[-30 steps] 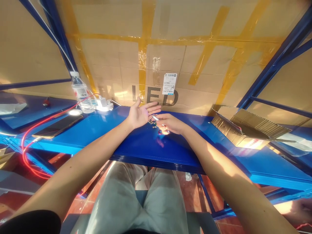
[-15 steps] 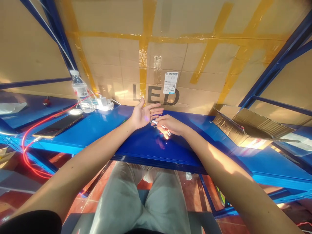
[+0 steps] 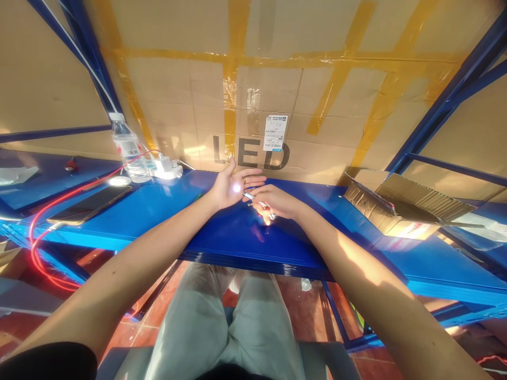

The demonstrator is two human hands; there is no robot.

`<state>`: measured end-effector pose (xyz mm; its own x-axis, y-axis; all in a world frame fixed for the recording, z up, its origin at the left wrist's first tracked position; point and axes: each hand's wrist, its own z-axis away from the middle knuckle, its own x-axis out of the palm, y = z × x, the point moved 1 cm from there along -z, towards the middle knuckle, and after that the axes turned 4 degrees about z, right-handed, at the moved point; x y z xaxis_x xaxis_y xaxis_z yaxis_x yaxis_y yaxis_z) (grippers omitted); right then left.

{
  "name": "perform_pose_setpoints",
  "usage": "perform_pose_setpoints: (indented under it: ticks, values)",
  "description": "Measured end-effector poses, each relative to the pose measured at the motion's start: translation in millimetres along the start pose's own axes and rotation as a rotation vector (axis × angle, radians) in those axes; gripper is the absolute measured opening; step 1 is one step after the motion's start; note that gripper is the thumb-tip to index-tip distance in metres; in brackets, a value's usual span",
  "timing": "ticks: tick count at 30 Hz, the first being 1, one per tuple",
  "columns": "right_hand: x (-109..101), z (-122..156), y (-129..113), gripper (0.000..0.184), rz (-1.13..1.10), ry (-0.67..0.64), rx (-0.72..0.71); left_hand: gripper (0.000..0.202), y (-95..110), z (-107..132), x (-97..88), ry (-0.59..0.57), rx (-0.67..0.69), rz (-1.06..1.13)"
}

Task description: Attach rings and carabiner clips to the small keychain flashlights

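My right hand (image 3: 271, 200) is closed around a small silver flashlight (image 3: 247, 195), with its front end pointing at the other palm. Shiny metal bits gleam in sunlight below those fingers; I cannot make out what they are. Palm turned up and fingers stretched out, my left hand (image 3: 233, 186) holds nothing. A bright white spot of light falls on its palm. Both hands are over the blue table (image 3: 222, 237), close together.
A water bottle (image 3: 132, 153), a white plug adapter (image 3: 168, 168) and a phone (image 3: 91, 205) with a red cable (image 3: 37, 221) are on the left. At the right lies an open cardboard box (image 3: 380, 211). Behind stands a big taped carton (image 3: 190, 111) marked LED.
The bright spot on my left palm is now stronger and more distinct. My right hand has tilted the flashlight slightly toward that palm. The view has shifted a little.
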<state>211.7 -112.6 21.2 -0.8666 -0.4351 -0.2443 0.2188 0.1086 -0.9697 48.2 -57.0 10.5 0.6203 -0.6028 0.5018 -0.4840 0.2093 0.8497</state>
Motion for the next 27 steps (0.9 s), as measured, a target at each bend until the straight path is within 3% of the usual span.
perform_pose_setpoints:
  ticks: [19,27]
  values:
    - [-1.6,-0.6,0.3,0.009,-0.011,0.026,-0.021,0.095,2.5,1.2,-1.1,-0.042,-0.018,0.043]
    - [-3.5,1.4,-0.6,0.016,0.007,-0.011,-0.035,0.096,3.6,1.3,-2.0,-0.034,-0.026,0.041]
